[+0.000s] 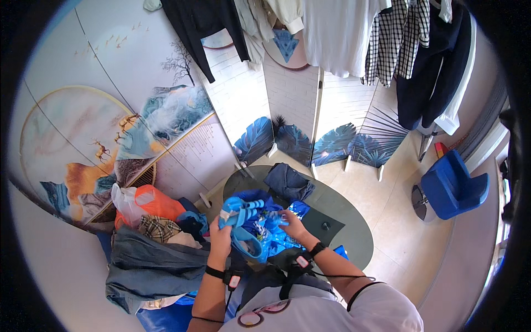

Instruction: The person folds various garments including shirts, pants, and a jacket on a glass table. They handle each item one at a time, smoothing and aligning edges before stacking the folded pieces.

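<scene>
My left hand (220, 238) grips a light blue strappy garment (234, 212) by its left side, with a loop of blue fabric hanging below. My right hand (294, 227) pinches the loose, blurred end of light blue cloth on the other side. Below and between the hands lies bright blue patterned fabric (274, 242), partly covered by what I hold. Just beyond it, folded dark denim (289, 181) rests on the dark oval table (356, 232). A dark square piece (334, 228) with a small knob-like item (325, 226) lies right of my right hand.
On my left is a heap with grey-blue jeans (157, 261), a plaid cloth (159, 227) and an orange plastic bag (155, 202). A folding screen (290, 99) stands behind the table, under hanging clothes (340, 37). A blue swivel chair (450, 186) stands at right.
</scene>
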`<state>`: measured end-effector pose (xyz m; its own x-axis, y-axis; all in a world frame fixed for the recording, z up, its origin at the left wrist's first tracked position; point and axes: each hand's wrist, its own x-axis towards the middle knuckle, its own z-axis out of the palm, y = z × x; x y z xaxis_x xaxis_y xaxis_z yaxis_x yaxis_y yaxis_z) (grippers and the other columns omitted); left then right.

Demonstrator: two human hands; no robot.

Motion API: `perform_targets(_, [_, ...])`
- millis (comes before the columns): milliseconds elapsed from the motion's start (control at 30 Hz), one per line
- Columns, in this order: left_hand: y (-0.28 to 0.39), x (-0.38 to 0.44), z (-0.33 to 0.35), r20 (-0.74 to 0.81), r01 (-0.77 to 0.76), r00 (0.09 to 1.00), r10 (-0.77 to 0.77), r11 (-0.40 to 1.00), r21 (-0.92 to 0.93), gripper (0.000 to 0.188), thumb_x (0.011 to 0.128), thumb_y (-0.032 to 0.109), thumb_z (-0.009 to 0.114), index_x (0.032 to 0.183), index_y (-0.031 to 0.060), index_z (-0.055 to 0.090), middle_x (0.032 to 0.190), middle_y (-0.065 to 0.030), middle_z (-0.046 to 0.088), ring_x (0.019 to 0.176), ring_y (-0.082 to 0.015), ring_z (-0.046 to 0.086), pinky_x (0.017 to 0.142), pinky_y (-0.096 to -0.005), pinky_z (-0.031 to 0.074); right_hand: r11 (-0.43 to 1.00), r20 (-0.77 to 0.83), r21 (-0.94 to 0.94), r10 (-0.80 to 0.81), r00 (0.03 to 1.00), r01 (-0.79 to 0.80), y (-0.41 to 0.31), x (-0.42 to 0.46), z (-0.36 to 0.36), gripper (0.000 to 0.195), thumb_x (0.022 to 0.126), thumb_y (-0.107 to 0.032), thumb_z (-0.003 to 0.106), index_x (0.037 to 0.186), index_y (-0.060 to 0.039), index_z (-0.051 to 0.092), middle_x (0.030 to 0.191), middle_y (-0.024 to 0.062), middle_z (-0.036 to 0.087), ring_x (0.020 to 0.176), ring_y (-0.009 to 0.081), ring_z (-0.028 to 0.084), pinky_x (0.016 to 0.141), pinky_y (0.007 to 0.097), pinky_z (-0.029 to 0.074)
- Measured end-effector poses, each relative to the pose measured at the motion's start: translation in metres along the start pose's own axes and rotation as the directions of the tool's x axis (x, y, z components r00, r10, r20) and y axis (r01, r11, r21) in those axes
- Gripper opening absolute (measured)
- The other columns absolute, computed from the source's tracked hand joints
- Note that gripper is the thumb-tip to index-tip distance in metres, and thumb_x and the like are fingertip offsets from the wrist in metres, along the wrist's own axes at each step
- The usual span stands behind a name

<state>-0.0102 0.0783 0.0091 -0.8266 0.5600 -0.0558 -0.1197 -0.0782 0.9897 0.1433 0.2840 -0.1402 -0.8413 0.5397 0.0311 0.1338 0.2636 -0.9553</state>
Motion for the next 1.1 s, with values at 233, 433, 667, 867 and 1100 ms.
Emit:
perform_targets(233, [0.087, -0.027, 0.004, -0.157, -0.078, 0.987, 0.041, 0.968, -0.239, 0.029, 0.092, 0.013, 0.063, 0.118, 0.0009, 0.062, 0.103, -0.0041, 0.067, 0.087, -0.0122, 0.064, 0.076, -0.0247, 0.051, 0.786, 0.090, -0.542, 0.405, 0.910, -0.297, 0.024, -0.048, 0.063, 0.070, 0.079, -0.032, 0.078, 0.141, -0.0165, 0.048, 0.130, 0.0233, 0.058, 0.123, 0.0369, 0.054, 0.098, 0.0442, 0.046])
perform_targets(433, [0.081, 0.001, -0.045, -0.066, -0.239, 0.971, 0.232, 0.959, -0.154, 0.056, 0.096, 0.020, 0.060, 0.144, 0.0012, 0.038, 0.129, -0.0089, 0.054, 0.113, -0.0166, 0.055, 0.095, -0.0304, 0.046, 0.970, 0.200, 0.096, 0.202, 0.959, -0.224, -0.042, 0.018, 0.060, 0.041, 0.088, -0.009, 0.055, 0.127, 0.0030, 0.057, 0.114, 0.0225, 0.066, 0.106, 0.0300, 0.063, 0.091, 0.0397, 0.049])
perform_targets(667, [-0.083, 0.001, -0.049, 0.247, -0.051, 0.969, -0.032, 0.945, 0.323, 0.101, 0.067, 0.022, 0.090, 0.146, 0.0032, 0.030, 0.141, -0.0158, 0.046, 0.129, -0.0288, 0.046, 0.107, -0.0414, 0.039, 0.955, 0.202, 0.277, -0.161, 0.966, 0.101, -0.186, 0.080, 0.036, 0.016, 0.089, -0.005, 0.054, 0.098, 0.0018, 0.064, 0.085, 0.0058, 0.063, 0.078, 0.0132, 0.057, 0.072, 0.0313, 0.048])
perform_targets(867, [-0.080, 0.008, 0.014, 0.202, -0.174, 0.972, 0.123, 0.950, 0.259, 0.036, 0.096, 0.024, 0.062, 0.123, 0.0007, 0.057, 0.125, -0.0129, 0.061, 0.115, -0.0279, 0.057, 0.098, -0.0398, 0.042, 0.869, 0.401, 0.489, -0.149, 0.904, -0.073, -0.258, 0.095, 0.049, 0.020, 0.097, -0.015, 0.058, 0.110, -0.0007, 0.059, 0.089, -0.0026, 0.056, 0.080, 0.0073, 0.049, 0.068, 0.0250, 0.043])
perform_targets(1100, [-0.029, 0.024, -0.011, -0.136, -0.029, 0.990, 0.025, 0.999, -0.023, 0.034, 0.100, 0.031, 0.057, 0.106, -0.0021, 0.057, 0.097, -0.0084, 0.063, 0.086, -0.0172, 0.060, 0.076, -0.0343, 0.050, 0.961, 0.141, 0.252, -0.149, 0.979, 0.110, -0.204, 0.070, -0.005, 0.021, 0.098, -0.017, 0.059, 0.102, 0.0038, 0.064, 0.092, 0.0078, 0.068, 0.083, 0.0115, 0.063, 0.074, 0.0263, 0.051])
